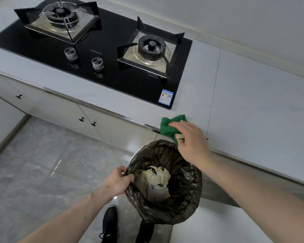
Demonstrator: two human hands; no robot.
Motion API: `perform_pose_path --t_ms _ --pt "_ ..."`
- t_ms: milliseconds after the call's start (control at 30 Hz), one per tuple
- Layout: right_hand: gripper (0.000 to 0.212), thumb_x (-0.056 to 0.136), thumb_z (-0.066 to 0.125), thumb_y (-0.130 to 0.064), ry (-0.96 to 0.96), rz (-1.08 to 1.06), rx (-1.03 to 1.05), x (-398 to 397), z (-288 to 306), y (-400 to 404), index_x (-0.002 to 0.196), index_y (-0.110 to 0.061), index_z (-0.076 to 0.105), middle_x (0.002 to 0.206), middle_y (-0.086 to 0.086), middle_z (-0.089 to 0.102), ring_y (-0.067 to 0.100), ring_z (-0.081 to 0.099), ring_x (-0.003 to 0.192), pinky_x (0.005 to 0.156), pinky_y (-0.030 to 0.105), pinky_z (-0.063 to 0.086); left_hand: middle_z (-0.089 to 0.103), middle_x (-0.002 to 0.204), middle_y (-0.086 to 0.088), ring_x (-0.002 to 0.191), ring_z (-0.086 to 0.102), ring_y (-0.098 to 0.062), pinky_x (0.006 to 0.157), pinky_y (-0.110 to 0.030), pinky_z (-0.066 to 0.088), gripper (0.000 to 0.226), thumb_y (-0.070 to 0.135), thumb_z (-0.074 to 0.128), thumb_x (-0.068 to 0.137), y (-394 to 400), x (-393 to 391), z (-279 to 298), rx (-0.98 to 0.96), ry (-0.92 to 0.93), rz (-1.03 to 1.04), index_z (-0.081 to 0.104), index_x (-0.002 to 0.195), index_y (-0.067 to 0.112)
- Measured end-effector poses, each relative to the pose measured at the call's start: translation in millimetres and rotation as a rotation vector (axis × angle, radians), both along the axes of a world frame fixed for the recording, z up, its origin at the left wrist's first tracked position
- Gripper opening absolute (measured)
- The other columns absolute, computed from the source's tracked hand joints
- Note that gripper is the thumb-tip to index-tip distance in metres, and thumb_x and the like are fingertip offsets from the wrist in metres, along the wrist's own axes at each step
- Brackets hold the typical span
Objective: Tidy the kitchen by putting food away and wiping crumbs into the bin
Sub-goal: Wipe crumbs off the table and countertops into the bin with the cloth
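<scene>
A round bin (191, 202) lined with a dark plastic bag is held up just below the front edge of the grey countertop (253, 102). Crumpled pale waste lies in its bottom. My left hand (118, 181) grips the bin's left rim, thumb over the bag. My right hand (191, 139) holds a green cloth (168, 125) at the counter's front edge, directly above the bin's far rim. Part of the cloth hangs over the edge, with something pale under my fingers.
A black glass gas hob (112, 67) with two burners and two knobs is set into the counter to the left. White cabinet doors (102, 118) with dark knobs run below. The grey tiled floor (42, 163) and my black shoes (109, 223) lie beneath.
</scene>
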State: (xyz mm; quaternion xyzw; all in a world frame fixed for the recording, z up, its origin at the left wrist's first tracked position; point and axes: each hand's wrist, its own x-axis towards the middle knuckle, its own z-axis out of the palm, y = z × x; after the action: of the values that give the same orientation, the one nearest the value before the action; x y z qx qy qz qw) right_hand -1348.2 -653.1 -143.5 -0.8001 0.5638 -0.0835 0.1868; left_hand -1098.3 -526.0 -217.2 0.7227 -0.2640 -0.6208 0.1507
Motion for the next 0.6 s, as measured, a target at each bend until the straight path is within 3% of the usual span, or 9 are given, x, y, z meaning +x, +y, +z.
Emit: perform_pose_path --t_ms 100,233,333,467,600 --pt "0.06 0.094 0.059 -0.007 0.018 0.139 0.081 3.1 5.5 38.9 0.144 -0.04 0.05 0.15 -0.02 0.049 0.006 0.037 0.144 0.126 0.04 0.02 0.073 0.083 -0.019 0.074 0.074 -0.036 0.07 -0.056 0.063 0.031 0.01 0.068 0.083 -2.6 1.7 5.4 0.009 0.002 0.0 0.056 0.109 -0.002" --pt "0.063 0.095 0.053 -0.003 -0.061 0.254 0.198 -13.5 14.8 67.1 0.145 -0.042 0.05 0.148 -0.024 0.05 0.0 0.04 0.14 0.122 0.036 0.033 0.075 0.093 -0.028 0.082 0.075 -0.044 0.074 -0.061 0.061 0.052 0.021 0.067 0.066 -5.8 1.6 10.6 0.019 0.034 -0.008 0.054 0.11 -0.003" --pt "0.056 0.098 0.052 -0.008 -0.154 0.082 0.085 -32.0 27.2 51.1 0.143 -0.043 0.05 0.145 -0.023 0.052 0.004 0.048 0.134 0.117 0.04 0.039 0.074 0.092 -0.029 0.082 0.075 -0.044 0.073 -0.062 0.061 0.056 0.023 0.065 0.061 -6.5 1.1 8.8 0.004 0.032 -0.006 0.054 0.109 -0.004" --pt "0.048 0.101 0.053 -0.01 -0.233 -0.217 -0.082 -59.8 40.6 -10.0 0.143 -0.034 0.054 0.141 -0.014 0.058 0.013 0.056 0.127 0.111 0.039 0.043 0.072 0.076 -0.017 0.066 0.071 -0.032 0.069 -0.061 0.06 0.053 0.023 0.066 0.061 -5.3 0.8 4.8 -0.01 0.025 -0.009 0.056 0.105 -0.004" --pt "0.044 0.101 0.05 -0.011 -0.166 -0.407 -0.126 -80.5 28.1 -59.1 0.141 -0.028 0.058 0.134 -0.005 0.066 0.022 0.062 0.118 0.102 0.036 0.048 0.075 0.083 -0.022 0.073 0.074 -0.04 0.071 -0.061 0.061 0.05 0.026 0.067 0.06 -5.4 0.8 1.3 -0.01 -0.003 -0.03 0.059 0.101 0.001"
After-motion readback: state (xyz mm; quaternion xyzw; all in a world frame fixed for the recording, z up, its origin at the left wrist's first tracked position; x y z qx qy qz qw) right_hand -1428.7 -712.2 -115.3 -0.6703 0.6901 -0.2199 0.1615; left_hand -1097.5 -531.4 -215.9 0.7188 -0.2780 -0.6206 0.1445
